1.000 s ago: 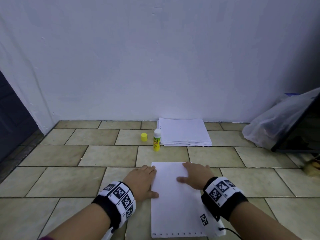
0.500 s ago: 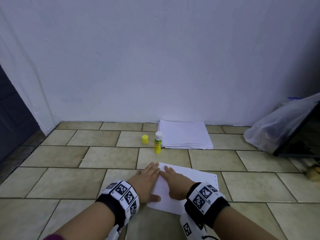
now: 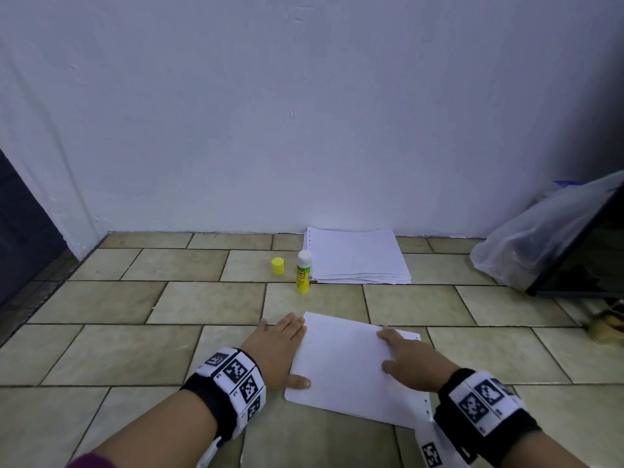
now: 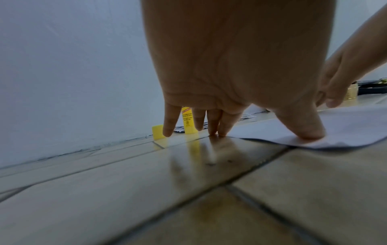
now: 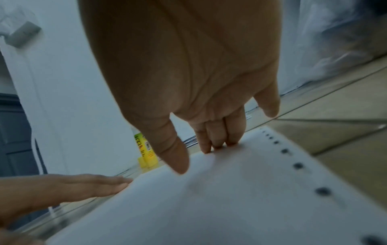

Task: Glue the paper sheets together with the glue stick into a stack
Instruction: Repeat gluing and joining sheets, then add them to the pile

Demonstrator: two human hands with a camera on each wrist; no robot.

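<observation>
both hands lie flat on the tiled floor work. going from the left: my left hand (image 3: 278, 352) rests with fingers straight along the left edge of the white punched paper sheet (image 3: 351, 366), thumb pressing down on its near left corner, nothing gripped. the sheet lies flat on the beige floor tiles (image 3: 111, 352), turned a little askew, its row of punched holes on the right side. my right hand (image 3: 410, 363) rests on the sheet's far right part, fingers straight and together with their tips on the paper, also holding nothing.

further back, a small yellow cap (image 3: 277, 266) stands on a tile, just beside it the uncapped yellow glue stick (image 3: 303, 271) stands upright, and right of that the pile of white sheets (image 3: 356, 256) waits against the pale wall (image 3: 304, 113). whether more than one sheet lies under my palms i cannot tell for sure.

i judge i am pressing and squaring the sheet into place. next i should free my right hand, reach forward for the glue stick, and hold the paper steady with my left while spreading glue.
</observation>
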